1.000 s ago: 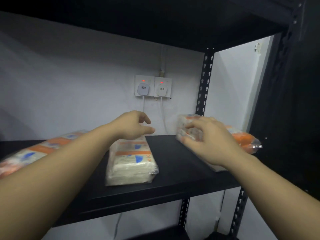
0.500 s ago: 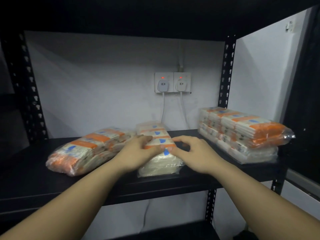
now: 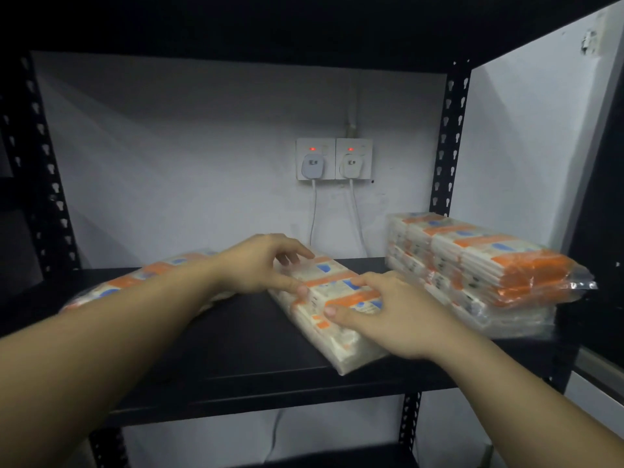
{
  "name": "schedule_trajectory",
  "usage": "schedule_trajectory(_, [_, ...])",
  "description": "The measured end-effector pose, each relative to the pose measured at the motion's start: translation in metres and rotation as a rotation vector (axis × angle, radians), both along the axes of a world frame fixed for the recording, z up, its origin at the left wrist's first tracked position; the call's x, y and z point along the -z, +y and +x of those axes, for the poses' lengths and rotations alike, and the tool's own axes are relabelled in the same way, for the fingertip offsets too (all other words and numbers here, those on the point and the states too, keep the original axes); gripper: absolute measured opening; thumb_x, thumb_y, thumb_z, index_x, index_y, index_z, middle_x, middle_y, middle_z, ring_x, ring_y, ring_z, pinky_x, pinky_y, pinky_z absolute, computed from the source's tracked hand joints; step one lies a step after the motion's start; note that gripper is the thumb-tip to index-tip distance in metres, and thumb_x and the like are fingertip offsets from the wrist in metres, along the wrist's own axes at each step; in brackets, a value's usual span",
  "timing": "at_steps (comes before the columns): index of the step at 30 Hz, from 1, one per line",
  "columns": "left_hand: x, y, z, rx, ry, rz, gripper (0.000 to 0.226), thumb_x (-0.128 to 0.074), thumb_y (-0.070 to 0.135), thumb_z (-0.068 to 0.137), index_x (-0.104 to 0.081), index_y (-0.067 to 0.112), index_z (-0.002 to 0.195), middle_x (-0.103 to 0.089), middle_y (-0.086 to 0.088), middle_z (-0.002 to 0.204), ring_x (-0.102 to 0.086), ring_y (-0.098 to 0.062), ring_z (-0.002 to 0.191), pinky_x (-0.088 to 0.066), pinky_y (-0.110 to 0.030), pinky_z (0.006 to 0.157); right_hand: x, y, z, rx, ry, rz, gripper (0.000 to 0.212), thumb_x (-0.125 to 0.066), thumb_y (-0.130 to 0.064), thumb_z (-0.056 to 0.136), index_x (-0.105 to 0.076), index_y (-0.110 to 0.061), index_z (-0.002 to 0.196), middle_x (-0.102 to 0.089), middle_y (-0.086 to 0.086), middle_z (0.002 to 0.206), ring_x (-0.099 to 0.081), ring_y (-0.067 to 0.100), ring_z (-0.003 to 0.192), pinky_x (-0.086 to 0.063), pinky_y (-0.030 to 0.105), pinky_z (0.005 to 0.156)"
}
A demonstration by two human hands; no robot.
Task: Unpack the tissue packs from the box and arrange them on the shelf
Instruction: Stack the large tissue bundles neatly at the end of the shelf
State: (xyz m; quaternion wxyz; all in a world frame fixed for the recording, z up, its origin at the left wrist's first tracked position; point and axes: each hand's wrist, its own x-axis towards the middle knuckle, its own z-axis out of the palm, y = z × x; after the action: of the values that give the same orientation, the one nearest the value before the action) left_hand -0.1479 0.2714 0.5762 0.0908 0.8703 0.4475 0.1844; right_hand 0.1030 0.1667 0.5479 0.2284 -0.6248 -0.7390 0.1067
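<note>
Arranging step in hand, judging by the layout: middle clear-wrapped bundle of white tissue packs with orange and blue bands (image 3: pixel 332 309) lying on the black metal shelf board (image 3: pixel 256 363), skewed, near end angled toward the front edge. Left hand (image 3: pixel 260 265) at the bundle's far left corner, fingers loosely spread and bent over the wrapper, thumb tip touching its left side. Right hand (image 3: pixel 388 315) resting on the near right part, fingers curved over the top, thumb tip pressing the upper face; no firm pinch visible. Beyond the right fingers, just beside them, a taller stacked bundle of like packs (image 3: pixel 479 271). Behind the left forearm, a flatter, blurred bundle (image 3: pixel 141 278). No box in view. Next, probably: swing the near end round, square with the stack, slide snug alongside without crumpling the film.
</note>
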Motion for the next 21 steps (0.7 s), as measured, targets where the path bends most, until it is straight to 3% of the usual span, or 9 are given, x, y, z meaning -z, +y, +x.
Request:
schedule_trajectory(2, [-0.006,0.018,-0.005,-0.042,0.139,0.045,0.074,-0.078,0.073,0.072,-0.058,0.046,0.137,-0.055,0.008,0.128,-0.056,-0.011,0.120,-0.045,-0.031,0.107,0.000,-0.003,-0.009,0.040,-0.053,-0.027,0.107,-0.040,-0.104,0.050,-0.042,-0.053,0.144,-0.047,-0.005,0.133,-0.048,0.021,0.128,-0.045,0.044,0.106])
schedule_trajectory(6, [-0.014,0.051,-0.014,-0.076,0.288,-0.118,0.107,-0.071,0.093,0.055,-0.040,0.053,0.149,-0.045,0.010,0.148,-0.045,-0.018,0.137,-0.034,-0.043,0.120,0.001,-0.014,-0.020,0.138,-0.057,-0.061,0.108,-0.051,-0.101,0.052,-0.033,-0.056,0.148,-0.040,-0.003,0.139,-0.043,0.024,0.134,-0.043,0.047,0.108])
schedule_trajectory(9, [-0.015,0.065,-0.019,0.031,0.294,-0.305,0.104,-0.093,0.059,0.063,-0.039,0.046,0.152,-0.043,0.023,0.149,-0.042,-0.010,0.141,-0.029,-0.030,0.119,0.006,-0.024,-0.025,0.196,-0.081,-0.046,0.107,-0.057,-0.097,0.055,-0.030,-0.056,0.150,-0.037,-0.006,0.137,-0.035,0.022,0.136,-0.041,0.045,0.108])
schedule_trajectory(11, [-0.012,0.071,-0.023,0.031,0.317,-0.256,0.106,-0.097,0.039,0.066,-0.038,0.042,0.155,-0.039,0.021,0.151,-0.040,-0.009,0.137,-0.027,-0.024,0.112,0.011,-0.028,-0.031,0.211,-0.089,-0.022,0.111,-0.059,-0.094,0.049,-0.029,-0.056,0.149,-0.037,-0.010,0.133,-0.035,0.019,0.133,-0.040,0.045,0.108])
schedule_trajectory(15, [0.000,0.081,-0.033,0.050,0.261,-0.088,0.097,-0.095,0.041,0.066,-0.047,0.048,0.149,-0.047,0.012,0.150,-0.046,-0.018,0.135,-0.034,-0.036,0.116,0.020,-0.033,-0.038,0.253,-0.055,0.049,0.097,-0.069,-0.072,0.061,-0.033,-0.050,0.149,-0.038,-0.014,0.136,-0.038,0.015,0.132,-0.041,0.044,0.109])
schedule_trajectory(21, [0.002,0.082,-0.042,0.100,0.164,-0.025,0.068,-0.093,0.043,0.071,-0.061,0.044,0.132,-0.058,0.004,0.129,-0.055,-0.018,0.114,-0.039,-0.030,0.094,0.015,-0.035,-0.050,0.310,-0.143,0.061,0.077,-0.069,-0.059,0.069,-0.044,-0.046,0.141,-0.048,-0.007,0.140,-0.047,0.019,0.126,-0.046,0.044,0.103])
